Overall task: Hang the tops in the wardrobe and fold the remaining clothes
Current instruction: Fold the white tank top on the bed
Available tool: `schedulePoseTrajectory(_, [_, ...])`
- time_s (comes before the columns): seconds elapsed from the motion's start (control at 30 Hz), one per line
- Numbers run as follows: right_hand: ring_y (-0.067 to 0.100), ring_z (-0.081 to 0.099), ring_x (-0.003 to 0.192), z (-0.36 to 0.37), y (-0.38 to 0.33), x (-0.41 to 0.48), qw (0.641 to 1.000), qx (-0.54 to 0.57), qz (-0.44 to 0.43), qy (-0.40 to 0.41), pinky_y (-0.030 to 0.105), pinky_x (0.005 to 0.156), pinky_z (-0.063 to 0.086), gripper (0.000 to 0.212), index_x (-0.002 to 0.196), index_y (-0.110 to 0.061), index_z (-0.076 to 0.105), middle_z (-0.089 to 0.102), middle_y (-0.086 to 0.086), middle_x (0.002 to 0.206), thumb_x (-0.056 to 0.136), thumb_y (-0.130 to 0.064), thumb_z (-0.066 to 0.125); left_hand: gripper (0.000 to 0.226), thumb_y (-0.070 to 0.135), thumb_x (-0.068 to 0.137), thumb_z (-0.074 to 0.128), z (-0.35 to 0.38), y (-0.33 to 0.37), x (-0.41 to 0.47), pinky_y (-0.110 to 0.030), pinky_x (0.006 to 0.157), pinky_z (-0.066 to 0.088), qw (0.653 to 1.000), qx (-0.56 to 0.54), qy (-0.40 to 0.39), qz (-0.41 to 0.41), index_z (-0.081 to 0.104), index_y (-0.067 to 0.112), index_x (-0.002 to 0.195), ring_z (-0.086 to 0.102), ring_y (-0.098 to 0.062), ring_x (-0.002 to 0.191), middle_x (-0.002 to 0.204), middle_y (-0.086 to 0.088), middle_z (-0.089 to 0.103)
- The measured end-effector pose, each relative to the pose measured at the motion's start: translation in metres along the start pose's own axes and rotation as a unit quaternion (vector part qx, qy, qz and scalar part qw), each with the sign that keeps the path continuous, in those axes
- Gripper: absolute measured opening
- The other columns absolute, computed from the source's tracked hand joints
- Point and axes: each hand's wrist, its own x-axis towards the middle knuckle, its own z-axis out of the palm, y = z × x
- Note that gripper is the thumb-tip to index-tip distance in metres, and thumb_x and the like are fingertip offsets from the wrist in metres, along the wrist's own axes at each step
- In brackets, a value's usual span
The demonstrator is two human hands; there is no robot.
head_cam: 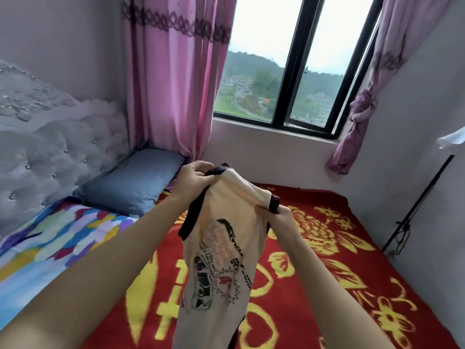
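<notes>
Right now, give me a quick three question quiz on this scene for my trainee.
1. True or false: the cream top lies flat on the red blanket.
2. Of the left grip and right grip, which holds the top? A left only, B right only, C both.
3. What colour is the curtain behind the pillow?
Key: 1 false, it hangs above the blanket; 2 C; 3 pink.

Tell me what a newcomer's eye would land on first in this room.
First, the cream printed top held up mid-frame, its dark-trimmed upper edge gripped by the left hand and right hand. Beneath it spreads the red blanket with yellow flowers. Behind, pink curtains flank the bright window.
</notes>
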Motion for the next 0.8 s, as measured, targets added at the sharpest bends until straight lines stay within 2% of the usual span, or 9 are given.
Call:
schedulePoseTrajectory(0.07, [0.013, 0.063, 0.068, 0.010, -0.009, 0.003, 0.998, -0.052, -0.025, -0.037, 0.021, 0.057, 0.052, 0.010, 0.074, -0.011, 0.070, 0.067, 0.001, 0.073, 0.081, -0.006, 0.066, 0.063, 0.018, 0.076, 0.076, -0.013, -0.013, 0.001, -0.023, 0.078, 0.047, 0.997, 0.065, 0.034, -0.012, 0.047, 0.013, 0.132, 0.058, -0.012, 0.087, 0.095, 0.000, 0.061])
schedulePoseTrajectory(0.13, [0.013, 0.058, 0.066, 0.023, -0.017, 0.007, 0.983, -0.144, -0.076, -0.091, 0.023, 0.059, 0.048, 0.009, 0.073, -0.006, 0.067, 0.063, 0.002, 0.071, 0.082, -0.006, 0.067, 0.084, 0.030, 0.073, 0.079, -0.020, -0.018, -0.003, -0.033, 0.098, 0.040, 0.990, 0.124, -0.054, 0.033, 0.033, 0.022, 0.143, 0.046, -0.016, 0.116, 0.127, -0.003, 0.049])
schedulePoseTrajectory(0.2, [0.013, 0.051, 0.065, 0.037, -0.023, 0.010, 0.963, -0.201, -0.111, -0.139, 0.026, 0.061, 0.044, 0.013, 0.077, 0.004, 0.062, 0.058, 0.006, 0.072, 0.082, -0.007, 0.067, 0.088, 0.040, 0.070, 0.079, -0.018, -0.015, -0.008, -0.035, 0.107, 0.033, 0.966, 0.175, -0.169, 0.085, 0.032, 0.028, 0.143, 0.037, -0.013, 0.128, 0.140, 0.000, 0.041])
schedulePoseTrajectory(0.3, [0.010, 0.053, 0.062, 0.050, -0.027, 0.011, 0.971, -0.174, -0.098, -0.133, 0.021, 0.058, 0.046, 0.009, 0.082, -0.003, 0.064, 0.060, 0.003, 0.072, 0.079, -0.009, 0.070, 0.052, 0.031, 0.073, 0.079, -0.016, -0.014, -0.014, -0.036, 0.092, 0.049, 0.955, 0.187, -0.215, 0.083, 0.059, 0.020, 0.120, 0.060, -0.013, 0.100, 0.104, 0.003, 0.064])
schedulePoseTrajectory(0.4, [0.012, 0.060, 0.064, 0.051, -0.025, 0.011, 0.976, -0.153, -0.076, -0.132, 0.021, 0.058, 0.051, 0.010, 0.080, -0.014, 0.063, 0.066, 0.005, 0.076, 0.079, -0.007, 0.071, 0.009, 0.018, 0.077, 0.075, -0.015, -0.021, -0.021, -0.028, 0.067, 0.047, 0.962, 0.159, -0.195, 0.102, 0.068, 0.015, 0.082, 0.057, -0.003, 0.066, 0.071, 0.006, 0.064])
schedulePoseTrajectory(0.47, [0.014, 0.063, 0.066, 0.050, -0.025, 0.010, 0.977, -0.154, -0.052, -0.142, 0.025, 0.063, 0.053, 0.010, 0.083, -0.013, 0.063, 0.068, 0.006, 0.078, 0.079, -0.008, 0.071, 0.008, 0.015, 0.081, 0.072, -0.016, -0.021, -0.023, -0.019, 0.061, 0.042, 0.976, 0.118, -0.154, 0.101, 0.068, 0.010, 0.076, 0.053, 0.003, 0.059, 0.066, 0.007, 0.061])
schedulePoseTrajectory(0.6, [0.018, 0.065, 0.077, 0.043, -0.018, 0.005, 0.960, -0.186, -0.030, -0.206, 0.033, 0.073, 0.055, 0.011, 0.088, -0.010, 0.065, 0.067, 0.006, 0.085, 0.079, -0.011, 0.071, 0.005, 0.001, 0.085, 0.064, -0.013, -0.002, -0.023, -0.011, 0.065, 0.043, 0.985, 0.067, -0.131, 0.095, 0.068, 0.003, 0.084, 0.055, 0.006, 0.062, 0.073, 0.000, 0.062])
schedulePoseTrajectory(0.7, [0.019, 0.067, 0.087, 0.034, 0.002, -0.002, 0.928, -0.246, 0.041, -0.276, 0.032, 0.082, 0.055, 0.016, 0.095, -0.009, 0.067, 0.069, 0.005, 0.096, 0.081, -0.016, 0.071, 0.015, -0.007, 0.084, 0.060, -0.014, 0.015, -0.023, -0.011, 0.070, 0.042, 0.981, 0.044, -0.135, 0.129, 0.065, 0.008, 0.084, 0.054, 0.009, 0.061, 0.072, 0.005, 0.060])
schedulePoseTrajectory(0.8, [0.015, 0.063, 0.085, 0.022, 0.024, -0.010, 0.892, -0.313, 0.093, -0.314, 0.033, 0.084, 0.052, 0.011, 0.089, -0.013, 0.066, 0.067, 0.000, 0.093, 0.080, -0.020, 0.070, 0.027, -0.008, 0.085, 0.058, -0.028, 0.030, -0.015, -0.012, 0.071, 0.040, 0.982, 0.028, -0.107, 0.153, 0.061, 0.017, 0.076, 0.052, 0.012, 0.062, 0.072, 0.009, 0.058])
